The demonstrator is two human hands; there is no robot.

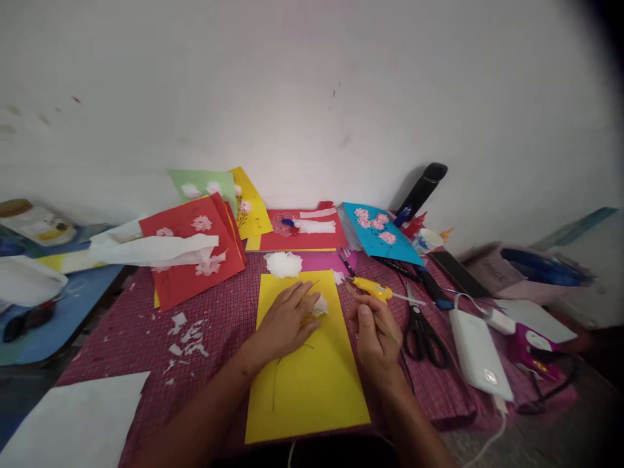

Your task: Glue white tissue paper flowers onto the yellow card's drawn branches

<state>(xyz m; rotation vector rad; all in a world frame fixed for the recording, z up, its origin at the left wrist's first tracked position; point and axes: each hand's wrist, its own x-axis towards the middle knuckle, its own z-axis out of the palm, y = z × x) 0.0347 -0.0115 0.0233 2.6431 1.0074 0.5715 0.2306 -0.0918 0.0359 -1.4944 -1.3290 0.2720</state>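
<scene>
A yellow sheet of paper (pixel 312 383) lies in front of me, with thin dark lines like branches on it. My left hand (pixel 290 317) rests on its upper part, fingers stretched out beside a small white paper flower (pixel 320 305). Whether the fingertips touch the flower I cannot tell. Over the sheet's right edge, my right hand (pixel 377 335) is closed round a thin brown stick (pixel 387 330), its tip pointing up and left. Just beyond that hand lies a yellow glue gun (pixel 373 288) with a clear glue stick. A pile of white paper petals (pixel 283 264) sits above the sheet.
Black-handled scissors (pixel 423 335) and a white power bank (pixel 480 354) with a cable lie at right. Flower-decorated red cards (pixel 188 286) and a blue card (pixel 380 231) stand toward the wall. White paper scraps (pixel 190 338) are scattered at left.
</scene>
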